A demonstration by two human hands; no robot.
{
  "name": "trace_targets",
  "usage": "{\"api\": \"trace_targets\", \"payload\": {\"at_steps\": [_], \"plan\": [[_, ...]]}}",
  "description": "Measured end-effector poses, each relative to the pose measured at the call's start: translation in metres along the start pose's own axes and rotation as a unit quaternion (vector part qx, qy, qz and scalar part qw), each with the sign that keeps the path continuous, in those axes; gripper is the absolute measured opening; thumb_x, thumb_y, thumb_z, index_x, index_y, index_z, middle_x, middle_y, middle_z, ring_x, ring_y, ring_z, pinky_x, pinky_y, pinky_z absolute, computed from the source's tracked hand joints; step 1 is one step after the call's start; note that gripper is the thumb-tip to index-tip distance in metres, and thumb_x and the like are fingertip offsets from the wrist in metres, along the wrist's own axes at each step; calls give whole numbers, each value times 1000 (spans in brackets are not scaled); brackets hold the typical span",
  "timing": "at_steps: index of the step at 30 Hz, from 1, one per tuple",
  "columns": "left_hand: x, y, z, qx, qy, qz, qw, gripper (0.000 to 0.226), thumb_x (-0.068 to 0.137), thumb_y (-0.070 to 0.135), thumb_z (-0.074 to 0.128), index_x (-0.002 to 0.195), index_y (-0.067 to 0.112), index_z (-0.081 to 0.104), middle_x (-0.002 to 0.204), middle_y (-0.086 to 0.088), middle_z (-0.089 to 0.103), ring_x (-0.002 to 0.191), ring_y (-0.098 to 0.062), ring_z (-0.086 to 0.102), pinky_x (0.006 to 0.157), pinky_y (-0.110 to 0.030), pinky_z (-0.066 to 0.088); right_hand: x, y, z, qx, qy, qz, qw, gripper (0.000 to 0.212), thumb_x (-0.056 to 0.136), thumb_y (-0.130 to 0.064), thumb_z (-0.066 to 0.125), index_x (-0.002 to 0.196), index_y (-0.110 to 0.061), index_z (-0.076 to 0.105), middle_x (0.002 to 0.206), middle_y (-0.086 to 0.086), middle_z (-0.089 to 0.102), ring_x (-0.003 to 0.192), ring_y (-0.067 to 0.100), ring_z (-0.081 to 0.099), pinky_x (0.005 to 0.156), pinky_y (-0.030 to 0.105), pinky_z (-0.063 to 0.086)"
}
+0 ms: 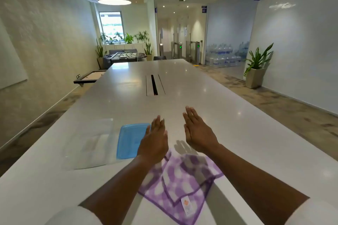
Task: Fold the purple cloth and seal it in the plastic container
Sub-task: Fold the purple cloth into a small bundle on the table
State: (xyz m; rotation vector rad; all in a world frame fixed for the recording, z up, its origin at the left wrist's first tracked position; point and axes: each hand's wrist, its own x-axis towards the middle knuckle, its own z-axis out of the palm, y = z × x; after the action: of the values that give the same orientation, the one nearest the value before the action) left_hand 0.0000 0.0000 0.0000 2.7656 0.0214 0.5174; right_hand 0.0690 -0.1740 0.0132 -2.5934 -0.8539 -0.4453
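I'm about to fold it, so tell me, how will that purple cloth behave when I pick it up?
The purple cloth will probably go limp and drape, since it already lies creased with a corner doubled over. It looks thin, so likely light. On the glossy table it may slide when pushed.

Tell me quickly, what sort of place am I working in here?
Most likely an office break or common area: a long white table with a cable slot, a foosball table by potted plants at the far end, and access turnstiles beside stacked water bottles.
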Motion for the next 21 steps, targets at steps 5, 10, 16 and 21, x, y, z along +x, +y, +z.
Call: {"api": "trace_targets", "payload": {"at_steps": [5,10,16,21], "plan": [[-22,-5,28,-38,-74,10,996,55,106,32,23,157,14,11,166,-1,3,152,-13,4,123,-30,5,-21,11,25,-7,-76,16,997,54,104,-30,23,155,-12,16,164,1,1,152,14,-2,124,36,13],[-34,-8,43,-49,-132,16,990,56,106,38,23,157,17,15,165,1,8,152,-10,8,123,-30,10,-37,21,42,-4,-133,23,991,52,105,-30,25,154,-13,21,165,-1,6,152,12,4,122,34,20],[-39,-9,48,-9,-177,10,984,52,105,38,28,154,20,27,160,0,31,144,-17,34,116,-33,29,-51,27,48,4,-196,39,980,50,104,-32,31,151,-17,32,163,-2,18,149,15,21,116,34,30],[-30,-6,43,-39,-75,83,993,35,97,44,46,127,33,60,139,13,57,116,-13,60,99,-29,46,-44,40,35,10,-187,60,980,45,94,-34,53,136,-20,55,147,0,50,131,22,50,106,34,41]]}}
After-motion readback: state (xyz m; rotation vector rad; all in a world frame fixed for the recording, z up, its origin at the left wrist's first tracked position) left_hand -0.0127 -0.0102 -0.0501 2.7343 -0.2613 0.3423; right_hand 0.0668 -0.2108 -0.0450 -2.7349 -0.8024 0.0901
